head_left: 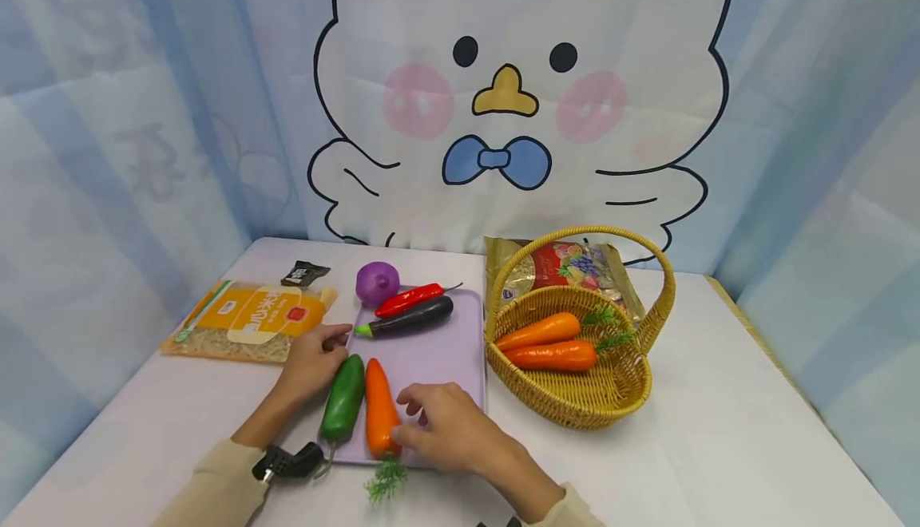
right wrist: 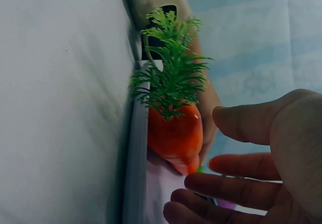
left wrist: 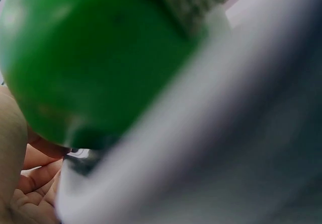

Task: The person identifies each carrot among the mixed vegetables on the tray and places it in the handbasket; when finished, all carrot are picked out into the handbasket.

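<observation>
A lilac tray [head_left: 438,363] lies on the table. Loosely bent, the fingers of my left hand [head_left: 314,359] rest at its left rim, close to the green stem end of an eggplant [head_left: 413,317]. A green chili pepper [head_left: 343,399] lies along that side and fills much of the left wrist view. To its right is a carrot [head_left: 381,411] with its leafy top toward me, over the tray's near edge. My right hand [head_left: 453,427] is beside this carrot, thumb and fingers spread apart in the right wrist view, with nothing between them.
A red chili [head_left: 410,300] and a purple onion [head_left: 377,283] sit at the tray's far end. Right of it stands a wicker basket [head_left: 568,415] with two carrots [head_left: 549,355]. A grain bag [head_left: 262,315], a small black packet [head_left: 305,273] and a fruit-printed bag [head_left: 568,267] lie farther back.
</observation>
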`<state>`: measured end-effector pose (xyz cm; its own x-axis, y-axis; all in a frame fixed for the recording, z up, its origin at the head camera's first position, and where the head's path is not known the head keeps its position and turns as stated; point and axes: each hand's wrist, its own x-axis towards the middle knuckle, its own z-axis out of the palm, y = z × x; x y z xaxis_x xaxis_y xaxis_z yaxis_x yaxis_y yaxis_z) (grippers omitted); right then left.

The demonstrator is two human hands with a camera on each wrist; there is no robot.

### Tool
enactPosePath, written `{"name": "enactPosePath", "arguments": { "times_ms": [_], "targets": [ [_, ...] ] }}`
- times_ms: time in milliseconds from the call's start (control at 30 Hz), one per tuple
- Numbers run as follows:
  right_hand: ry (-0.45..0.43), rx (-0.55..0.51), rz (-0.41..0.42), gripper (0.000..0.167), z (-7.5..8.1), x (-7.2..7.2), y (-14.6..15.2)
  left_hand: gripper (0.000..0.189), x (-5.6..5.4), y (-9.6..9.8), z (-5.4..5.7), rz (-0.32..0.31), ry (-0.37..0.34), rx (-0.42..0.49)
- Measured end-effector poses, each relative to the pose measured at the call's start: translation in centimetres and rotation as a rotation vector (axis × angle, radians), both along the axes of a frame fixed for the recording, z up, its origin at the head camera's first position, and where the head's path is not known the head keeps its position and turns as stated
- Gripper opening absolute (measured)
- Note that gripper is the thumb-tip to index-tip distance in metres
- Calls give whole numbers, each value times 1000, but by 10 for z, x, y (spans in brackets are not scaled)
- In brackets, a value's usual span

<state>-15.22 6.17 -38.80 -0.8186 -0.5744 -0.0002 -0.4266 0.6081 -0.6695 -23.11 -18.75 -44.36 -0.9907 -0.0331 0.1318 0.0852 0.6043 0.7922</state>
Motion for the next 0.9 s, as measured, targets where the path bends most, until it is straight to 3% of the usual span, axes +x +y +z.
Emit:
{"name": "enactPosePath", "arguments": {
  "times_ms": [300, 500, 667, 900],
  "targets": [
    [0, 132, -51, 58, 0, 1, -20, 46, -1, -3, -2, 3, 9, 5],
    [-50, 163, -127, 32, -1, 5, -32, 46, -2, -2, -3, -1, 8, 13],
    [-43, 194, -187, 31, -2, 7, -37, 46, -2, -1, -4, 4, 8, 9],
    [-1, 239, -210, 28, -6, 1, -38, 45, -1, 0, -2, 8, 2, 7]
  ]
}}
